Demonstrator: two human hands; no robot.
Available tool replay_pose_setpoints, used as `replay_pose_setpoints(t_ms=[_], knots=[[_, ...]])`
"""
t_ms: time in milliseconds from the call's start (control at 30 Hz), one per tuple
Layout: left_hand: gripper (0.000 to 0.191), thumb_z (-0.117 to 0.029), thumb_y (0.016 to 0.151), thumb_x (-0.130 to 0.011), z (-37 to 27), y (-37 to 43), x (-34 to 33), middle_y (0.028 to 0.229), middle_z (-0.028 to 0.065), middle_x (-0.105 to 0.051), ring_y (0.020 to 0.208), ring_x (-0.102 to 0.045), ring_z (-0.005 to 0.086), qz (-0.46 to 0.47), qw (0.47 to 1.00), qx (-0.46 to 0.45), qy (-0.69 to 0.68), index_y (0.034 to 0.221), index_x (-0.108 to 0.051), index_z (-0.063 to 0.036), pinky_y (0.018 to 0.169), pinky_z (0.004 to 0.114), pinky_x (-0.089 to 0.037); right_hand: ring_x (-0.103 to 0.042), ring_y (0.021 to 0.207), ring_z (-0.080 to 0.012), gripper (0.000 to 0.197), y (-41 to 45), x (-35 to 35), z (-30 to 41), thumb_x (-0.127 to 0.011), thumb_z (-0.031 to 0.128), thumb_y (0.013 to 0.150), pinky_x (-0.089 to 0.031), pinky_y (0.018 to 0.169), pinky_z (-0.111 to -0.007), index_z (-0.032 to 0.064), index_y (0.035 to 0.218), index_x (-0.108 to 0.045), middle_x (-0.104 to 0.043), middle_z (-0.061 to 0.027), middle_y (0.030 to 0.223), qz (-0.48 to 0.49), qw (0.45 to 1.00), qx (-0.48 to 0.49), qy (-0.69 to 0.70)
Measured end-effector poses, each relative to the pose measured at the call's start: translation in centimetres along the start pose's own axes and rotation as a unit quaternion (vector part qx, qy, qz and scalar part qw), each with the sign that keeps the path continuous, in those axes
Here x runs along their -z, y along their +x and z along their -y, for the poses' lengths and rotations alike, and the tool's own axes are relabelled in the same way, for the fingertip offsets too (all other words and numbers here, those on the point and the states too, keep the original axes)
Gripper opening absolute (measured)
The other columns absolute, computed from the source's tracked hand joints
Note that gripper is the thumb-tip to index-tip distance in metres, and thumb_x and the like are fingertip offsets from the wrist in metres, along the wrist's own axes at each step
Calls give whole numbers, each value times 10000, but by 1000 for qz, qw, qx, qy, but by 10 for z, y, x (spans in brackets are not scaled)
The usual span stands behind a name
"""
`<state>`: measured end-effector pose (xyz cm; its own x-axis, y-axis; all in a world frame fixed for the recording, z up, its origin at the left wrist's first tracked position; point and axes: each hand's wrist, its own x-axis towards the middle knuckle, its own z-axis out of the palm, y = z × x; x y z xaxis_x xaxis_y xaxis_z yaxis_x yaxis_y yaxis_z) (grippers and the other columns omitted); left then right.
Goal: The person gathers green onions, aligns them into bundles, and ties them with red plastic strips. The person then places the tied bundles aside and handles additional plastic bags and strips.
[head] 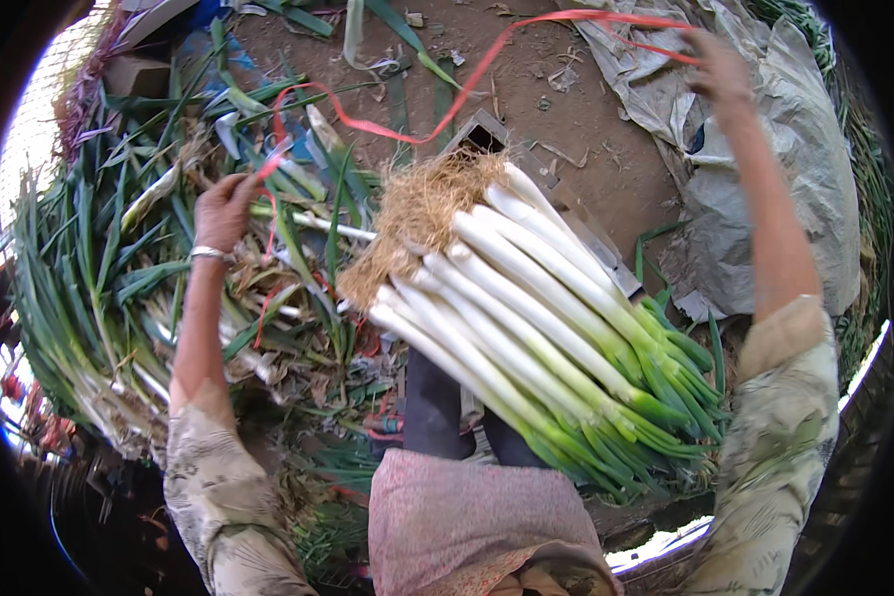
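Note:
A long red plastic ribbon (410, 136) runs loosely between my two raised hands. My left hand (225, 212), with a bracelet at the wrist, pinches one part of it above the leeks at left. At the upper right my right hand (721, 73), somewhat blurred, grips the ribbon's other part beside a pale plastic sheet. Between my arms lies a row of trimmed leeks or large green onions (536, 290), white stalks side by side, roots towards the upper left and cut green tops towards the lower right. They rest on a metal-framed support (600, 249), mostly hidden under them.
Untrimmed green onions (112, 261) are heaped on the left, with leaf scraps and ribbon bits around them. A crumpled pale plastic sheet (775, 164) covers something at right. Loose leaves lie on the bare soil (566, 97) ahead. A pink cloth (477, 506) covers my lap.

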<state>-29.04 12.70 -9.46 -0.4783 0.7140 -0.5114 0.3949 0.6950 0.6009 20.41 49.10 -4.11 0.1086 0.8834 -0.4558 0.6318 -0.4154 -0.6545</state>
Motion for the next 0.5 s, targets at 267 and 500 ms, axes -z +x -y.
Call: replay_pose_setpoints(t_ms=[267, 500], knots=[[344, -335, 922, -573, 278, -158, -138, 699, 138, -610, 632, -557, 250, 31, 999, 44, -1, 913, -657, -2, 622, 386, -451, -666, 799, -298, 353, -27, -90, -137, -513, 317, 873, -502, 759, -406, 64, 1048, -685, -702, -145, 847, 195, 889, 159, -382], [237, -213, 945, -596, 147, -346, -74, 676, -25, -576, 562, -481, 46, 58, 959, 274, -49, 877, -653, 6, 502, 224, -408, -659, 695, -230, 259, -51, -105, -121, -562, 185, 890, -519, 647, -369, 94, 1123, -629, -686, -111, 910, 264, 916, 275, -124]])
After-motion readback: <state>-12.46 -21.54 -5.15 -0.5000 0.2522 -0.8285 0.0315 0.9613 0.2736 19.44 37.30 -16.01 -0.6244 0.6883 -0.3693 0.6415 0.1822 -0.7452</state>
